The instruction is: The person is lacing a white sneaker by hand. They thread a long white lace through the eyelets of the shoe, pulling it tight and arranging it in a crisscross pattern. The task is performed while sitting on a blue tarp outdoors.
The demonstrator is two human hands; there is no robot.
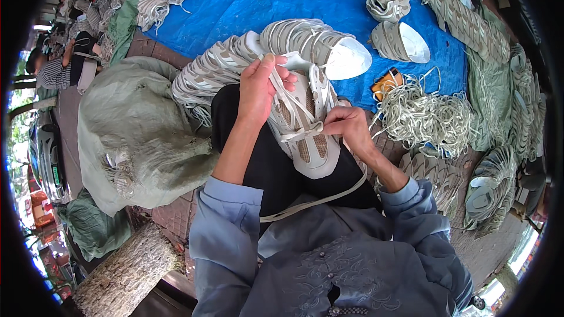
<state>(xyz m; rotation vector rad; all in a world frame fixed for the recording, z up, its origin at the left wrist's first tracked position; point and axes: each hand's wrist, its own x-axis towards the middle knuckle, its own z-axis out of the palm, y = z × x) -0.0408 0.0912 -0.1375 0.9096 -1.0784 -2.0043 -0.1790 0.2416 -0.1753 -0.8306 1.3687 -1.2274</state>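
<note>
The shoe (318, 165) lies on our lap (249, 167), toe toward us; our left hand (256, 95) has its grip closed on the lace (301, 134) up high; our right hand (351, 127) pinches it nearer the toe; we should probably draw its strands flat and evenly taut.

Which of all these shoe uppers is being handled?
The upper lying on the lap, its lace pinched by the left hand and right hand; the others sit stacked or loose around it.

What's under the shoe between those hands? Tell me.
Black trousers show beneath the shoe, around its toe; whatever lies directly underneath is covered by it.
</note>
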